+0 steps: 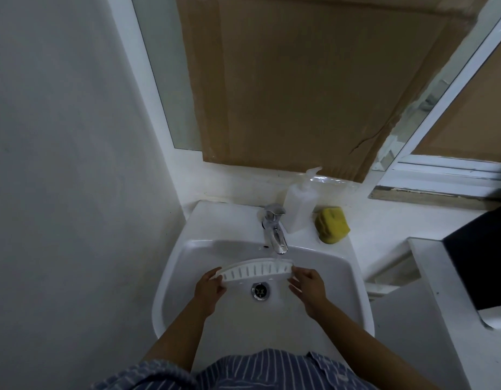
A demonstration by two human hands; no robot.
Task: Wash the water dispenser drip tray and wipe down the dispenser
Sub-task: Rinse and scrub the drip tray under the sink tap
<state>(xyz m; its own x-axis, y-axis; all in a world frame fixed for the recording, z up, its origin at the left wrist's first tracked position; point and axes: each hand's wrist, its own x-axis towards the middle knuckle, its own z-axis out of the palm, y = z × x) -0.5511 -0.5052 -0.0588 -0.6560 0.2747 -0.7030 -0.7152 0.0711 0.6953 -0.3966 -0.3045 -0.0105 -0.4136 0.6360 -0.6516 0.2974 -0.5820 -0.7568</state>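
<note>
Under tap (275, 232), tray (257, 269), seemingly two-handed.

My left hand (209, 288) covers the drip tray's (257, 268) left end; my fingertips curl underneath, unseen.

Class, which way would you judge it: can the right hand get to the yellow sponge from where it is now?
Probably yes. The sponge lies uncovered on the sink ledge, on the right hand's side, nothing between. But that hand holds the drip tray and must let go first.
</note>
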